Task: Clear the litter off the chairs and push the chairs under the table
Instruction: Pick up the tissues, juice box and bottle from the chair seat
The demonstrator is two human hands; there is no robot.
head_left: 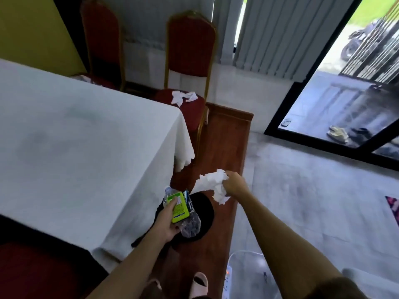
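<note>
- The left hand (166, 225), at six o'clock in the view, is clenched around a crushed clear plastic bottle (190, 223) and a lime-green printed packet (179, 209) pressed together
- The right hand (234, 184) is closed on a bunch of crumpled white tissue (212, 184), held over a round black bin (203, 214) on the brown wooden floor strip (224, 147)
- More crumpled white tissue pieces (183, 97) lie on the seat of the red padded chair with a gold metal frame (190, 61) at twelve o'clock, beyond the table corner
- That litter looks feather-light, soft and easily torn; a loose pinch gathering all scraps at once should do, since single pieces may flutter off
- The bottle is thin, springy and slick; gripping its middle with the packet seems secure
- The chair likely slides stiffly; its backrest top rail is the natural hold
- A second red chair (101, 39) stands at eleven o'clock, with something pale on its seat that is too unclear to name
- The white tablecloth (86, 137) hangs low at the corner and could snag a chair pushed in; both hands are full, so they must empty first
</note>
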